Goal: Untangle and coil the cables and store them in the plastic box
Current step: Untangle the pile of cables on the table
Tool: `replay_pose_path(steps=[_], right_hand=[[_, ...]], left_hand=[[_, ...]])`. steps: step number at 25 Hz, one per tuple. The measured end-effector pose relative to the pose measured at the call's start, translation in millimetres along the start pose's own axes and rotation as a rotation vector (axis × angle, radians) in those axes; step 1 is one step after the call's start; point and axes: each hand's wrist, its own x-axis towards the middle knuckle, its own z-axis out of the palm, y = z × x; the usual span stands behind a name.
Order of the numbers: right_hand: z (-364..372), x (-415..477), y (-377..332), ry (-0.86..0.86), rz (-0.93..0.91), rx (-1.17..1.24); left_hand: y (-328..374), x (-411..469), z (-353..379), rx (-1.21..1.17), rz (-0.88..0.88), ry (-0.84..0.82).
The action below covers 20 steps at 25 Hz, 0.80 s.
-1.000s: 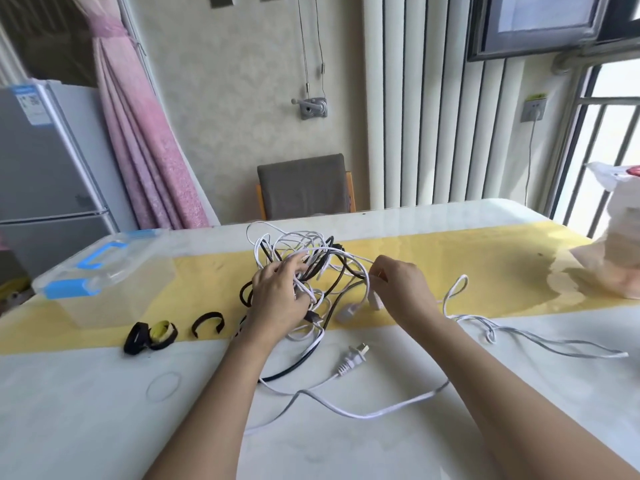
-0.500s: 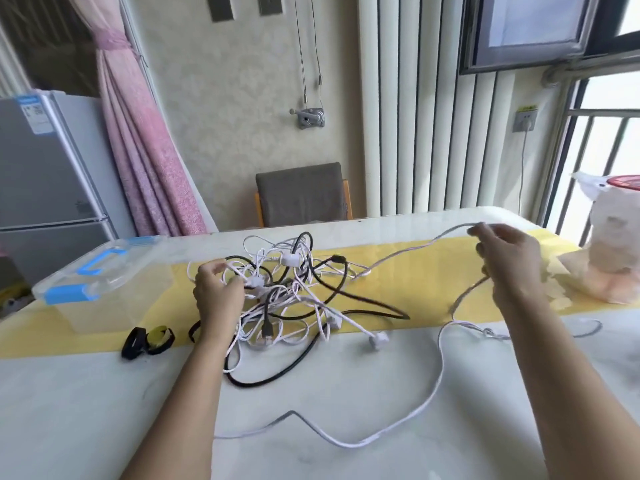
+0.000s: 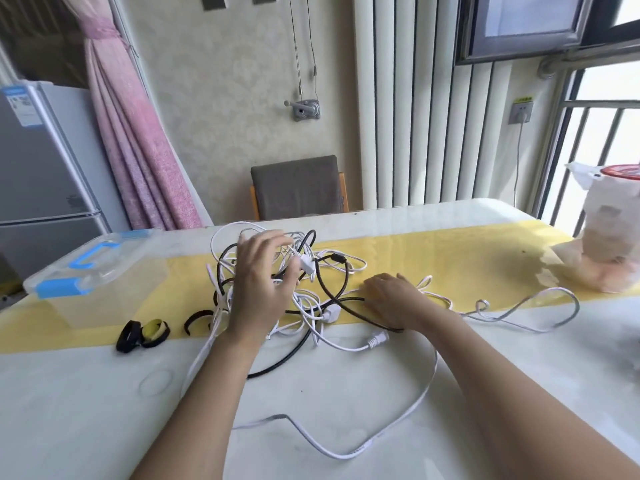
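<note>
The right hand (image 3: pixel 394 301) has come down from its high pull to the right and now lies low on the table (image 3: pixel 104 410), at the right edge of the tangle of cables (image 3: pixel 311 306). The left hand (image 3: pixel 259 289) has released the knot and hovers over it, fingers spread. I cannot tell whether the right hand pinches a strand. One white cable (image 3: pixel 424 389) trails loose across the near table, yet nothing is coiled. The plastic box (image 3: pixel 93 271) sits lidded at far left with no cable visible inside. Most of the work remains, I judge.
</note>
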Motion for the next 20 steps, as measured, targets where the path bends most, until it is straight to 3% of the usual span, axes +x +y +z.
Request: replay_pose_path(steps=[4, 8, 11, 13, 15, 18, 20], right_hand=[[1, -1, -5, 0.075, 0.006, 0.157], [-17, -11, -14, 0.170, 0.009, 0.435], [-51, -27, -22, 0.325, -0.022, 0.758], [-65, -36, -27, 0.412, -0.046, 0.823], [-71, -40, -25, 0.508, -0.008, 0.859], [-76, -40, -11, 0.661, 0.109, 0.926], [-81, -40, 3, 0.779, 0.184, 0.972]], left_hand=[[15, -8, 27, -0.079, -0.046, -0.527], [4, -10, 32, 0.367, -0.220, -0.627], [2, -8, 31, 0.457, -0.334, -0.785], [0, -7, 37, 0.456, -0.330, -0.763], [-4, -5, 39, 0.306, -0.341, -0.593], [-5, 4, 23, -0.336, -0.460, -0.460], [-7, 9, 12, -0.594, -0.599, -0.317]])
